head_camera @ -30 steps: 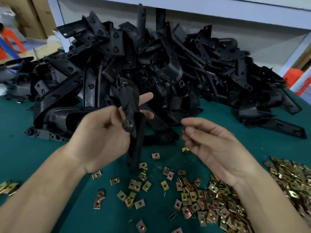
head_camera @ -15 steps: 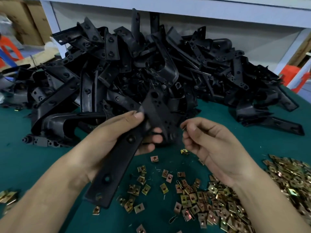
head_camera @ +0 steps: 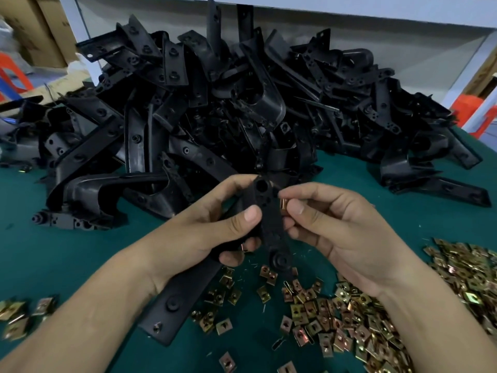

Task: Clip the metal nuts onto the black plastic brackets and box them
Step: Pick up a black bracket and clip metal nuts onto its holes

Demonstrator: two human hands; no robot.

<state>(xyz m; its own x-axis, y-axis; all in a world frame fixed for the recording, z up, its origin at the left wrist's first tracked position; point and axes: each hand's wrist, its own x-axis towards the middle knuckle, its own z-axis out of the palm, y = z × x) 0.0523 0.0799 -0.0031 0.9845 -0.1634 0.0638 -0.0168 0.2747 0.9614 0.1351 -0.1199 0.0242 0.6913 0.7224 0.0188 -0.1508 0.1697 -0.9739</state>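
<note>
Gripping a black plastic bracket [head_camera: 269,224] in the left hand [head_camera: 204,230] above the green table [head_camera: 67,251] — thumb pressed on the front face, fingers curled round behind. Pinching a small metal nut [head_camera: 283,204] between thumb and forefinger of the right hand [head_camera: 338,232], right at the bracket's edge, just below the round hole at its upper end; touching or merely alongside, impossible to say. Slanting down toward the near left, over the cloth, one long flat arm of the same bracket. Behind the hands, heaped high across the table, a tangled pile of brackets [head_camera: 242,103]. In front and to the right, strewn flat on the green surface, loose nuts [head_camera: 336,313] — thickest toward the right edge, with a few more at the far left. Beyond the table at upper left, cardboard boxes [head_camera: 40,30].
</note>
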